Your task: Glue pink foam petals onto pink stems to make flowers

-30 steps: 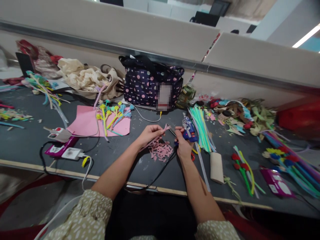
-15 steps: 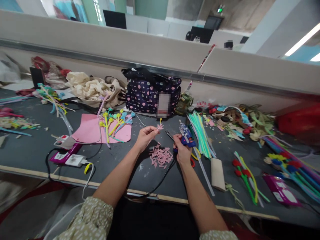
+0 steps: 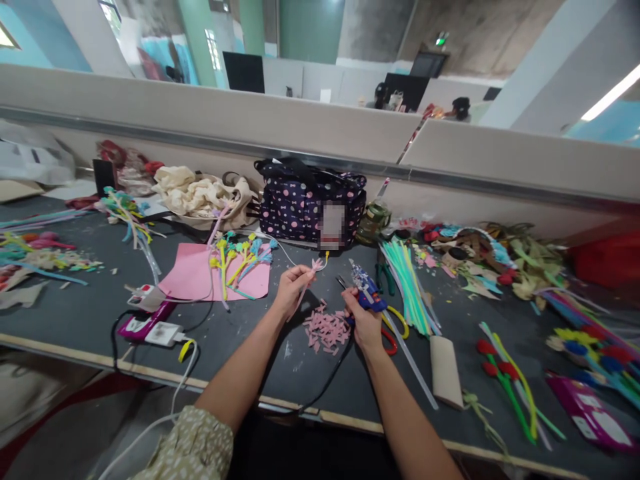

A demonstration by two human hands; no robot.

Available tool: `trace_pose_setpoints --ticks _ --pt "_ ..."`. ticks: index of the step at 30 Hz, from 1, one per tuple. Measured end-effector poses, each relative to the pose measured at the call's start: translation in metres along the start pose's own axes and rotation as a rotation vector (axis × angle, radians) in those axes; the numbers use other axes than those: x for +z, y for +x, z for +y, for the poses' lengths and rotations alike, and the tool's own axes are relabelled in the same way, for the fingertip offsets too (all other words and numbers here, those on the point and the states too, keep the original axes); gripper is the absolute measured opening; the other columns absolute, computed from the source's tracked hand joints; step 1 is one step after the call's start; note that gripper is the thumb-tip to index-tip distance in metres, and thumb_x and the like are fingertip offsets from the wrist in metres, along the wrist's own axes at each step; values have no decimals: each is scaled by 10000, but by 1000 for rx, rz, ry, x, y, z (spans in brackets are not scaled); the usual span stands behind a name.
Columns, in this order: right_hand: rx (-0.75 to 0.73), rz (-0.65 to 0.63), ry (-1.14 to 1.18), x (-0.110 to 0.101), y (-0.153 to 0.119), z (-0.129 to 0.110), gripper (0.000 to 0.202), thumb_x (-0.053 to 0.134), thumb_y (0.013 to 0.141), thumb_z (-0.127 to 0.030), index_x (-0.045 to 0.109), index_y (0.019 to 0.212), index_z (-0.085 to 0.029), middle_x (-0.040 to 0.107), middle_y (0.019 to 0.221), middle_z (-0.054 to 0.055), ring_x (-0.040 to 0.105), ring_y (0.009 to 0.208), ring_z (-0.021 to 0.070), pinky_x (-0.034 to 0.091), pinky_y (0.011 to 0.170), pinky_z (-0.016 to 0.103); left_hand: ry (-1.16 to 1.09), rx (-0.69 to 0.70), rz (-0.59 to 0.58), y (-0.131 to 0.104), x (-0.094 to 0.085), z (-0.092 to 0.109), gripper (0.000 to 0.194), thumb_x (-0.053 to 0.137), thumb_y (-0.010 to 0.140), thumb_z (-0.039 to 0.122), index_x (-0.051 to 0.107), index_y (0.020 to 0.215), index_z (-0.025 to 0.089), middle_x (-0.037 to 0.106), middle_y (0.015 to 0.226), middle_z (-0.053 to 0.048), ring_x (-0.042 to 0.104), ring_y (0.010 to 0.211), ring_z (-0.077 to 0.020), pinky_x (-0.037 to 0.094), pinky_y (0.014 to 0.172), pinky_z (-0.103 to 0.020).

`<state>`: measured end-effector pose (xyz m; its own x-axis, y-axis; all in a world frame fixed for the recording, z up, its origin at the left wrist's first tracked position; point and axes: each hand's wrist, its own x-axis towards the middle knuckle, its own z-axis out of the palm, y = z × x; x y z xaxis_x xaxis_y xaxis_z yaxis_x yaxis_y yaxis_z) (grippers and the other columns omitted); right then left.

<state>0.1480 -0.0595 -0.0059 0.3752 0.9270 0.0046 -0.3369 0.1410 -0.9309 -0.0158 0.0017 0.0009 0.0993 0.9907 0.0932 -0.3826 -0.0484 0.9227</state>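
Note:
My left hand [image 3: 294, 288] is closed in a pinch on a small pink flower [image 3: 317, 265] with a thin pink stem, which hangs down past the fingers. My right hand [image 3: 365, 317] is closed around dark tweezers [image 3: 342, 282], their tips pointing up and left toward the flower but apart from it. Right beside the right hand is a blue glue gun [image 3: 371, 298] with a clear glue stick [image 3: 413, 363] sticking out of its back; whether the fingers touch the gun is hard to tell. Between the hands, a pile of small pink strips [image 3: 327, 328] lies on the dark table [image 3: 280, 373].
Scissors [image 3: 397, 327] with red and yellow handles lie by the glue gun. Green pipe cleaners [image 3: 407, 287] and a beige roll [image 3: 447, 373] are at right. Finished-looking flowers lie on pink paper [image 3: 187, 273] at left. A dotted bag [image 3: 295, 210] stands behind; a power strip [image 3: 145, 325] sits left.
The whole view has shifted, with the table lower in the picture. The flower in my left hand has turned, so its stem now shows below the fingers. My right hand keeps the tweezers.

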Motion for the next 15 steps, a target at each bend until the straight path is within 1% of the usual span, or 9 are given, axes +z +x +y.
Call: trace_pose_setpoints --ticks 2,5,10,15 --pt "28 -3 5 1 -1 -1 348 838 592 -339 583 772 -184 615 752 -39 452 458 54 391 421 208 -30 -28 11 0 0 -1 255 761 683 370 635 714 150 599 650 14 450 538 -73 331 531 -196" --pt "67 2 20 1 -1 -3 355 844 577 -338 586 769 -188 615 737 -46 441 442 52 396 420 212 -113 -16 17 1 -1 -2 236 763 695 336 634 720 140 595 643 17 438 519 -55 306 511 -181" --pt "61 -12 50 0 0 -2 327 835 591 -313 602 784 -189 609 755 -39 437 451 49 393 431 209 -202 -23 28 4 -3 -5 247 775 690 332 634 714 131 599 640 11 449 491 -45 326 493 -176" --pt "68 -26 28 -2 1 2 336 831 593 -343 611 795 -190 618 768 -26 428 461 54 381 429 214 -288 -67 61 6 -1 -1 278 806 634 319 620 723 133 604 638 14 464 469 -44 350 459 -173"
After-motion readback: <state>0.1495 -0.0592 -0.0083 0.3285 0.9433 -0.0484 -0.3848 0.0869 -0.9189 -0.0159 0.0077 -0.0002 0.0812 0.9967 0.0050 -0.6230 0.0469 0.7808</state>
